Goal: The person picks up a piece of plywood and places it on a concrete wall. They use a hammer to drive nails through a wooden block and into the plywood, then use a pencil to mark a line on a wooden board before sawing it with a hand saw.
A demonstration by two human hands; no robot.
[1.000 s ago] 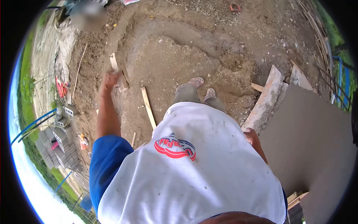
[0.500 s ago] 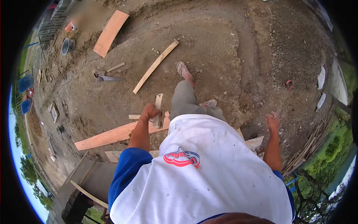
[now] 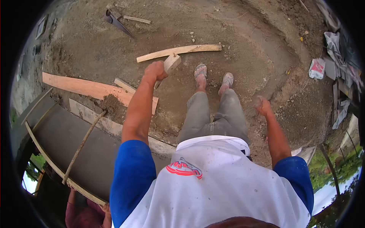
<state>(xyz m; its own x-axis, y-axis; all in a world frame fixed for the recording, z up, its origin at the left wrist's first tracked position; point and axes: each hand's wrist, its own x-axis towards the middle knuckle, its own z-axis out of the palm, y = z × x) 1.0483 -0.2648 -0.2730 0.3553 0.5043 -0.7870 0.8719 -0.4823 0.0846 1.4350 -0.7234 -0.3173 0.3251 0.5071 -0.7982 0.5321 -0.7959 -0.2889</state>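
My left hand [image 3: 155, 70] is closed around a short wooden block [image 3: 172, 64], held out over the dirt. A small nail-like point shows at its top end, and the hand hides part of the wood. Beyond the block lies a long, slightly curved wooden strip [image 3: 178, 51]. My right hand [image 3: 262, 106] hangs low on the other side above bare soil. Its fingers are blurred, and I cannot make out whether they hold anything. Left of my legs, a reddish plywood strip [image 3: 83, 86] lies with a smaller wood piece [image 3: 124, 85] across it.
A handsaw [image 3: 118, 24] lies at the upper left. Smooth grey concrete [image 3: 61, 129] sits behind a board edge, with a stick [image 3: 84, 146] across it. Another person's hand [image 3: 105, 208] touches a curved strip [image 3: 49, 159]. Sacks [image 3: 316, 68] lie at right.
My view has turned, and the saw and plywood now appear in other places. My feet are now side by side instead of mid-step. The wooden block stays in my left hand, now farther forward.
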